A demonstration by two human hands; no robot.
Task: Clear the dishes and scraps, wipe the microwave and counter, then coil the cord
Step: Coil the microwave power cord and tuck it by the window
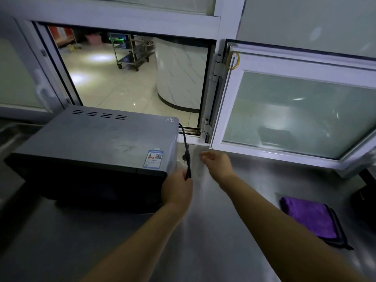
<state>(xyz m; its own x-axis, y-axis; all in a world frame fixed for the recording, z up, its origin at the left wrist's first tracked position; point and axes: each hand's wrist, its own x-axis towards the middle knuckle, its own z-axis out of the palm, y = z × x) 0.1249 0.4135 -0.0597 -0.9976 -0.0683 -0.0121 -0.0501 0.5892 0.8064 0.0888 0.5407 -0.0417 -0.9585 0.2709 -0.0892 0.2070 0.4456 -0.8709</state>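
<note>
A grey microwave stands on the steel counter at the left, its dark door facing me. Its black cord runs from the back right corner down the right side, folded into a hanging loop with the plug beside it. My left hand grips the cord at the microwave's front right corner. My right hand hovers just right of the cord, fingers loosely curled, holding nothing.
A folded purple cloth lies on the counter at the right. Behind the microwave is an open serving hatch; its window sash swings out over the counter at the right. A dark object sits at the far right edge.
</note>
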